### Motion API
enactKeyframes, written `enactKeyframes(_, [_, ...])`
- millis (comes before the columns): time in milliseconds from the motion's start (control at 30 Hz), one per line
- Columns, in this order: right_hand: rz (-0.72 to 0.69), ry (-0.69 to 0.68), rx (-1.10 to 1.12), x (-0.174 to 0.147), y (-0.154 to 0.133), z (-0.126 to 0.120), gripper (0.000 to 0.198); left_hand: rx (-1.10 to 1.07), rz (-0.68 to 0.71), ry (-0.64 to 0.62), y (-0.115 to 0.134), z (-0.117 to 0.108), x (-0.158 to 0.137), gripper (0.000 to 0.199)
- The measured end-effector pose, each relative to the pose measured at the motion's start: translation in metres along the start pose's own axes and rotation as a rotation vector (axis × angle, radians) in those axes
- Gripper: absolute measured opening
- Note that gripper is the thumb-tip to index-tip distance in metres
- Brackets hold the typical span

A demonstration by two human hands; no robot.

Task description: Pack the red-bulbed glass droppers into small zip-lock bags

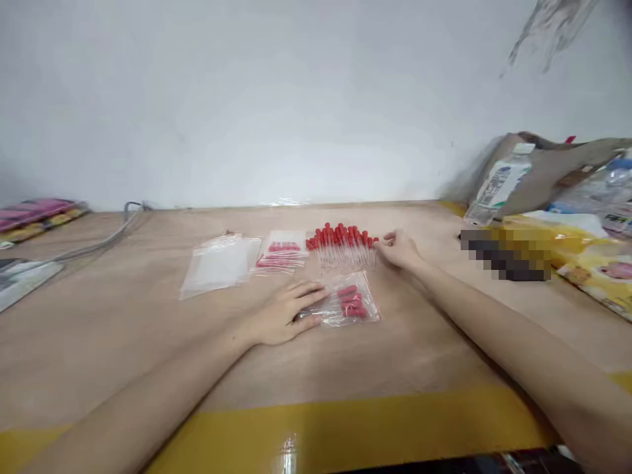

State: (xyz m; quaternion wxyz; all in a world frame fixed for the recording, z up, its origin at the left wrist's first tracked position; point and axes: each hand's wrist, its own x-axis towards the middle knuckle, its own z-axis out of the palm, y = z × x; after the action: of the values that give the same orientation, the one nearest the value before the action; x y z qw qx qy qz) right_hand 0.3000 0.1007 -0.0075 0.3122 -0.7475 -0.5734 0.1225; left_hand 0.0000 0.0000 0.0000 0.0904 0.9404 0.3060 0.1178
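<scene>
My left hand [293, 309] lies with fingers spread on a clear zip bag [326, 313], pressing it to the table. Inside that bag several red rubber bulbs [351, 301] show at the right end. Behind it lies a row of glass droppers [340, 247] with red bulbs pointing away from me. At the row's right end is my right hand [399, 249], its fingers curled close together beside the last red bulb. Whatever they may pinch is too small and blurred to make out. Left of the droppers rests a stack of filled bags [281, 253] with red bulbs inside.
Flat clear bags [220, 263] lie in a pile further left. Grey cables [106, 240] and a pink packet [39, 214] are at the far left. On the right stand a plastic bottle [501, 184] and yellow packages [602, 266]. Yellow tape [345, 428] lines the front edge.
</scene>
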Motion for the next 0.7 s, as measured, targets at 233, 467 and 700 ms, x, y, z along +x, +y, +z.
enactKeyframes(233, [0.052,-0.214,-0.152,0.019,-0.015,-0.009,0.028,-0.010,0.002,0.002,0.001,-0.001,-0.001,0.048])
enactKeyframes(467, [0.106,-0.261,-0.078,0.015,-0.015,-0.019,0.018,-0.015,0.024,0.021,-0.001,0.002,0.003,0.047])
enactKeyframes(700, [0.094,-0.353,0.306,-0.007,-0.010,-0.035,0.022,-0.025,0.022,0.031,-0.001,0.003,0.004,0.047])
